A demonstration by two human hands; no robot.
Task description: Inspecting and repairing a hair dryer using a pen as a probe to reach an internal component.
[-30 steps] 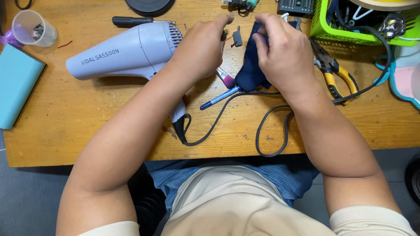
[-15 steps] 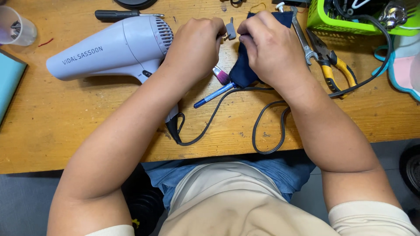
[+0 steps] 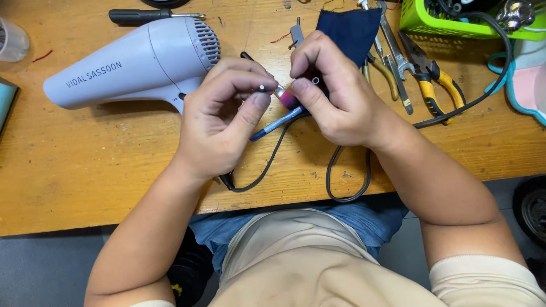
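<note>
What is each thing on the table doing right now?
left hand: pinching a small silver part at its fingertips.
right hand: gripping a small pink-tipped tool.
hair dryer: lying on its side.
black cord: looped over the table edge.
dark blue cloth: lying flat behind the right hand.
yellow-handled pliers: lying on the table, untouched.
black-handled screwdriver: lying flat.

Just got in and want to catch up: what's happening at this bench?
A person sits at a wooden workbench and works with both bare hands. The left hand pinches a small metal piece between thumb and forefinger. The right hand grips a small dark tube by a pink-tipped tool. A pale lavender hair dryer lies to the left, its black cord looping off the edge. Yellow-handled pliers and a dark blue cloth lie to the right.
</note>
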